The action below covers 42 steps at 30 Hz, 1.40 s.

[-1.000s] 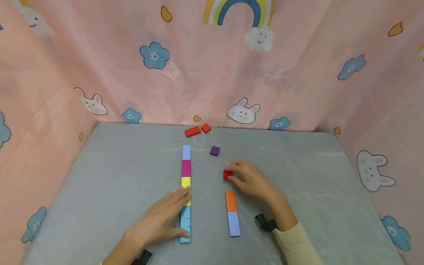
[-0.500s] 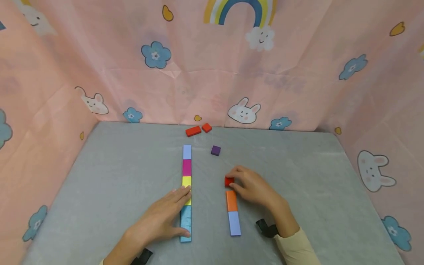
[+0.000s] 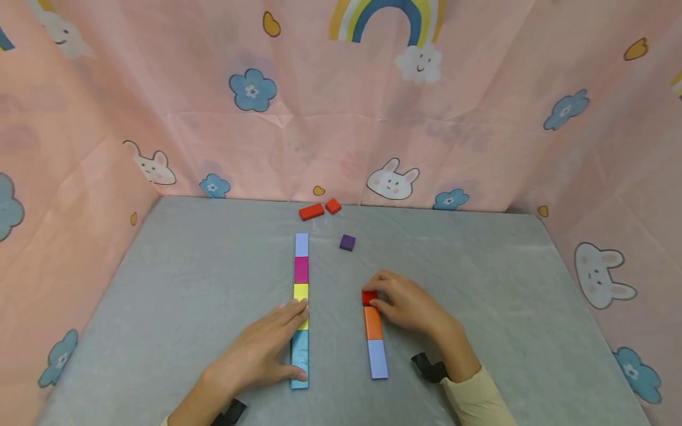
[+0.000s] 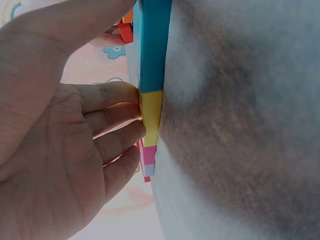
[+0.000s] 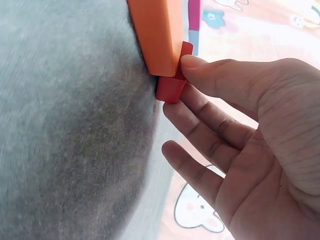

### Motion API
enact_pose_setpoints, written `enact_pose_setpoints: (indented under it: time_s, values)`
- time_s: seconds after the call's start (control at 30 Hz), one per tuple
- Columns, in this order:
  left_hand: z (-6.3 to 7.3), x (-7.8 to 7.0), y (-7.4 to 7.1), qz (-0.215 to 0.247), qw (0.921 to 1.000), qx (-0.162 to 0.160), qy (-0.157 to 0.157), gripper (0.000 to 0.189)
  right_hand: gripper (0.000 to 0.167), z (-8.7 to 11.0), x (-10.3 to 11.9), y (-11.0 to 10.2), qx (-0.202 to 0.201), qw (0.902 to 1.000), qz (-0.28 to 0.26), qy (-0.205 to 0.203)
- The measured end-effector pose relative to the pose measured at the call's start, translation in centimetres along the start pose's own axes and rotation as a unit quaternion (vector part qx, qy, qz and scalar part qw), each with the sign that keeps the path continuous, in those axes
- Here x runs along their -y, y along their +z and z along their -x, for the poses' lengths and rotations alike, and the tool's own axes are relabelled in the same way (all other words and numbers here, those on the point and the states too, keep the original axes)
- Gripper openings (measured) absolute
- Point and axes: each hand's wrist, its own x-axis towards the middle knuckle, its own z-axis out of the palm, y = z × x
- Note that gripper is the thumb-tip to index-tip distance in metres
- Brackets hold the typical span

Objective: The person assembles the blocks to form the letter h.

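In the head view my right hand [image 3: 407, 303] pinches a small red block [image 3: 367, 297] between thumb and fingers. The red block stands at the far end of a short row, against an orange block [image 3: 373, 323] with a lavender block [image 3: 378, 360] nearer me. The right wrist view has the red block [image 5: 171, 90] at the orange block's end [image 5: 160, 40]. My left hand [image 3: 256, 349] rests along a longer row, its straight fingers on the yellow part [image 3: 301, 291] and its thumb on the blue block [image 3: 300, 352]. Beyond lie magenta [image 3: 301, 270] and lavender [image 3: 302, 245] blocks.
A purple block [image 3: 347, 242] lies between the two rows, farther back. Two red pieces, one long [image 3: 311, 212] and one short [image 3: 333, 206], lie near the grey table's [image 3: 213, 260] back edge. A pink printed curtain [image 3: 298, 142] encloses the back and sides.
My right hand has drawn the red block toward me, closing the gap to the orange block. The left hand has kept its place on the long row.
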Motion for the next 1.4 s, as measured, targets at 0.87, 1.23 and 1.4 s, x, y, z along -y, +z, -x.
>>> enact_pose_setpoints:
  time_s: [0.87, 1.23, 1.4]
  values:
    - [-0.05, -0.06, 0.01, -0.001, 1.0, 0.004, -0.001, 0.11, 0.022, 0.1, 0.18, 0.01, -0.008, 0.9998, 0.01, -0.017]
    - [-0.04, -0.1, -0.04, -0.002, 1.0, 0.001, -0.002, 0.11, 0.022, 0.21, 0.27, 0.04, -0.017, 0.9993, 0.017, -0.028]
    - [-0.03, -0.1, -0.07, -0.002, 1.0, 0.003, -0.002, 0.11, 0.021, 0.28, 0.41, -0.04, -0.014, 0.9996, 0.016, -0.021]
